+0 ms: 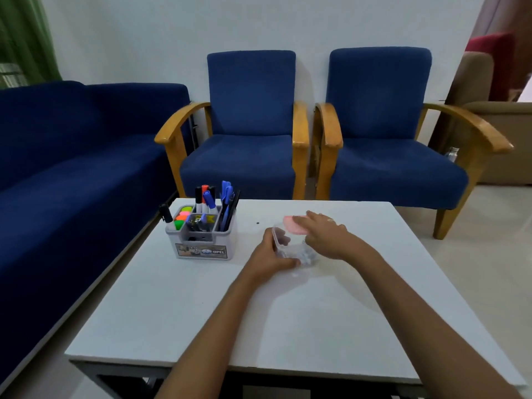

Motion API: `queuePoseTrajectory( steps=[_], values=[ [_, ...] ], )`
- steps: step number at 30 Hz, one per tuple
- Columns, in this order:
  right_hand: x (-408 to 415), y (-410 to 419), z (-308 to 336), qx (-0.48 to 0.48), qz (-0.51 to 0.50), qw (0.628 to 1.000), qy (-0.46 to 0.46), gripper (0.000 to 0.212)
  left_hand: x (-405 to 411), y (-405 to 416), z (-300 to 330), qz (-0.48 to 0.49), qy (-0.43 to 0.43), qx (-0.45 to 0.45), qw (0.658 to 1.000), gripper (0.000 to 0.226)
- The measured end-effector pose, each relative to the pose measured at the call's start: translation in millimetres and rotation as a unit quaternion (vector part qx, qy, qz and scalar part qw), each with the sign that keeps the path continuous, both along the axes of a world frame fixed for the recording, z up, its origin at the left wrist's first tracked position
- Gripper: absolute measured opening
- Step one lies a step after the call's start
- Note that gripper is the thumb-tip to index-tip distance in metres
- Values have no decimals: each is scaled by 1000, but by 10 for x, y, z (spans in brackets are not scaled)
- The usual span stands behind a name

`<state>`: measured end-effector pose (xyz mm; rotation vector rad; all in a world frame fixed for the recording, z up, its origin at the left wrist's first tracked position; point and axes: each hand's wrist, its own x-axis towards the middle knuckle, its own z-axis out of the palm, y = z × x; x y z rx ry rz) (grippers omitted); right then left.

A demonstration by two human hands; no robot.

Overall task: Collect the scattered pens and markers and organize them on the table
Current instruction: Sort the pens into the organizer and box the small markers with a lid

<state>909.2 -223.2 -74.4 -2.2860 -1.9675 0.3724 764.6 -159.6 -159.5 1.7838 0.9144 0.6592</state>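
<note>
A grey desk organizer (204, 249) stands on the white table (201, 312) at the back left. It holds whiteboard markers (205, 198), blue and black pens (227, 205), bright highlighters (182, 217) and a black marker (165, 213) leaning at its left corner. To its right sits a small clear plastic container (288, 249) with small dark items inside. My left hand (270, 256) grips the container's left side. My right hand (325, 234) is over the container, fingers on a pink lid (290, 224).
A dark blue sofa (72, 168) runs along the table's left edge. Two blue armchairs (247, 145) with wooden arms stand behind the table. A small dark speck (257, 223) lies on the tabletop. A metal bottle (452, 154) stands on the floor at far right.
</note>
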Motion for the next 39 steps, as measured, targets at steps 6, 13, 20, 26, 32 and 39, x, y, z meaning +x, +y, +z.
queuePoseTrajectory(
  steps=[6,13,20,26,32,39],
  values=[
    [-289,191,31,33,8,998,-47,46,-79,138,-20,-8,-9,-24,1000,82],
    [-301,548,-143,160,-53,985,-36,49,-78,55,-30,-9,-51,-66,996,94],
    [-303,666,-224,84,-12,982,-167,48,280,62,298,248,-171,-210,930,36],
    [-271,823,-210,100,-53,988,-107,45,299,341,306,226,-50,-106,967,27],
    [-252,886,-216,103,-31,989,-102,47,314,354,270,233,-70,-63,968,22],
    [-257,954,-253,184,-111,976,34,49,314,246,348,262,-68,-50,961,33]
  ],
)
